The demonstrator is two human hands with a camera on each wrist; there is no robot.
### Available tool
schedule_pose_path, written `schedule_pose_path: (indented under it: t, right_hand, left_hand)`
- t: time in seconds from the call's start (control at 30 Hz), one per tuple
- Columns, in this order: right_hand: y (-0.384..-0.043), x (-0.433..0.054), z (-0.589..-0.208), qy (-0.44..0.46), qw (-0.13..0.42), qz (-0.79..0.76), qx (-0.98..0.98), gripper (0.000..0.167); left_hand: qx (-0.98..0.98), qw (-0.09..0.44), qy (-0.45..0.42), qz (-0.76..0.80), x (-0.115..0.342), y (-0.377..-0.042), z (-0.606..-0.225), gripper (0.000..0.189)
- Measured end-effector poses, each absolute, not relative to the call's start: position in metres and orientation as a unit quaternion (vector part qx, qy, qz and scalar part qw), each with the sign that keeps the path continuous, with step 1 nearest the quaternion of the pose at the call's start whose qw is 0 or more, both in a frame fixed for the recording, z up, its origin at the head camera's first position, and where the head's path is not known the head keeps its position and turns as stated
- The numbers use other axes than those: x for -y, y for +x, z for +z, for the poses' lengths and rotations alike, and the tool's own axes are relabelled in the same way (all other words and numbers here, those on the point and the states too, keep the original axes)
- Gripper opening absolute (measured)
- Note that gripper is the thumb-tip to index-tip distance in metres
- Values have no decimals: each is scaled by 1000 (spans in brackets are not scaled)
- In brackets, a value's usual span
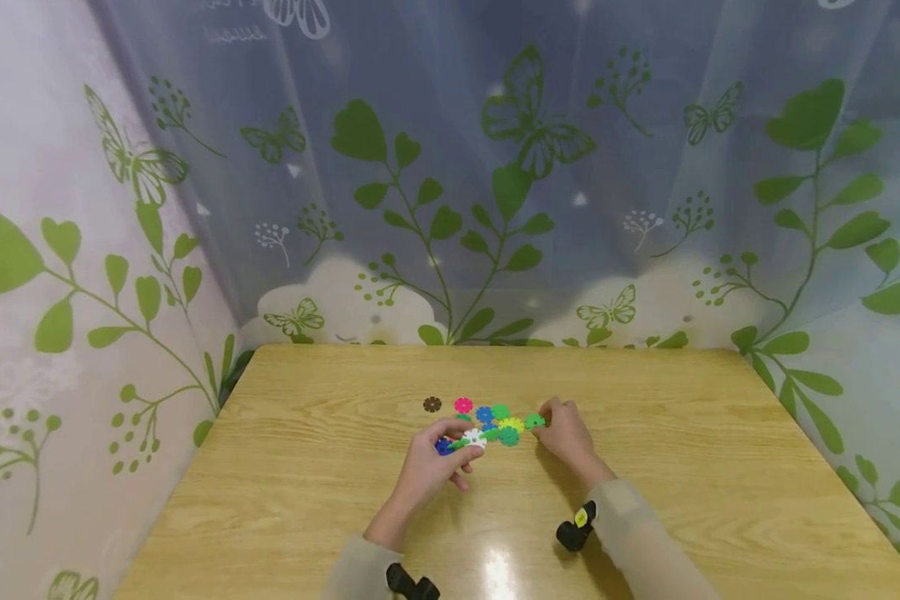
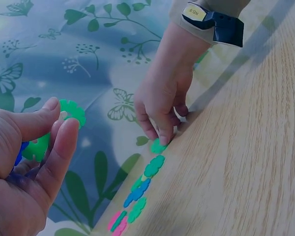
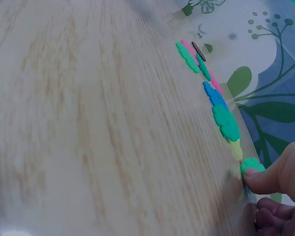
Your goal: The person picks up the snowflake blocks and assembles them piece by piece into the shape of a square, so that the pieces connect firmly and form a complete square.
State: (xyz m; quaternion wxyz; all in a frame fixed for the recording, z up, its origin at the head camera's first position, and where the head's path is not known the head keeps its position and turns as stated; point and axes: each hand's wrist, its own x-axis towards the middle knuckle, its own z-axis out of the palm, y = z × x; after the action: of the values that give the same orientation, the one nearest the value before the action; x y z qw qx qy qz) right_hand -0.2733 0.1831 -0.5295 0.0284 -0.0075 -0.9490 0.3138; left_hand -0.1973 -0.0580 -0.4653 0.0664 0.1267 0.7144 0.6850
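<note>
In the head view my left hand point(image 1: 429, 465) holds a few joined notched plastic discs up off the table. A white disc point(image 1: 474, 439) and a dark blue disc point(image 1: 443, 447) show there, with green between them; the left wrist view shows a green disc point(image 2: 73, 112) by the thumb tip. My right hand point(image 1: 567, 433) reaches down to the table and pinches a green disc point(image 1: 534, 422) between thumb and fingers. Beside it lie a yellow disc point(image 1: 513, 424) and a darker green disc point(image 3: 226, 123). Fingers partly hide the held pieces.
More loose discs lie to the left of my right hand: a blue disc point(image 1: 483, 413), a green disc point(image 1: 500, 411), a pink disc point(image 1: 462, 404) and a brown disc point(image 1: 432, 404). The wooden table point(image 1: 307, 492) meets a patterned curtain point(image 1: 450, 167) at its back edge.
</note>
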Motion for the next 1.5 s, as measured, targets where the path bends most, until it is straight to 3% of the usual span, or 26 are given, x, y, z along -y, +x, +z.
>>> schedule_pose_path:
  t: [0.57, 0.9, 1.27, 1.5]
  right_hand:
    - [-254, -186, -538, 10, 99, 412, 906, 16]
    - [-244, -186, -533, 5, 101, 522, 847, 26]
    - [-224, -173, -493, 31, 83, 597, 797, 24]
    - [-205, -157, -470, 76, 117, 633, 762, 23]
  left_hand:
    - [-717, 68, 121, 683, 56, -199, -469, 33]
    - [-714, 71, 123, 686, 58, -198, -467, 33]
    - [-709, 71, 127, 690, 58, -199, -468, 32]
    - [-706, 73, 128, 693, 57, -198, -467, 33]
